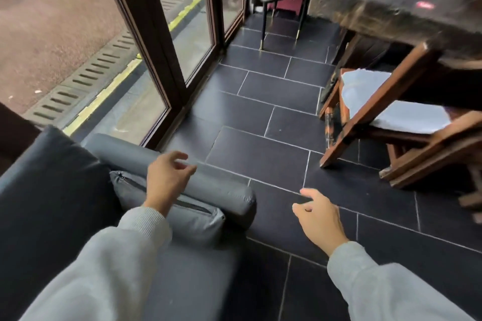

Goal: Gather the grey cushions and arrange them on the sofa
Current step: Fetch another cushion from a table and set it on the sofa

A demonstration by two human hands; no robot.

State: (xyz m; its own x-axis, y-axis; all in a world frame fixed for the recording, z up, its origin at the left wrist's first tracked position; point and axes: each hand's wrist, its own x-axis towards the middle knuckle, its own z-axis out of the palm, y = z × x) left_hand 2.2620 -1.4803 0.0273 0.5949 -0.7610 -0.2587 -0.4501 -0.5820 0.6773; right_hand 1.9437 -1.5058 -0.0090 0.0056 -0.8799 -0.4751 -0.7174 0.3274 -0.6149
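Grey zipped cushion [194, 221] leans on the smooth cylindrical sofa armrest [229, 197]; left hand [167, 177] and right hand [320, 219] relaxed, empty.

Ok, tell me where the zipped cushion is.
Head view, lower left: the cushion sits on the sofa seat, propped against the roll armrest with its zip edge up. The left hand is just over it.
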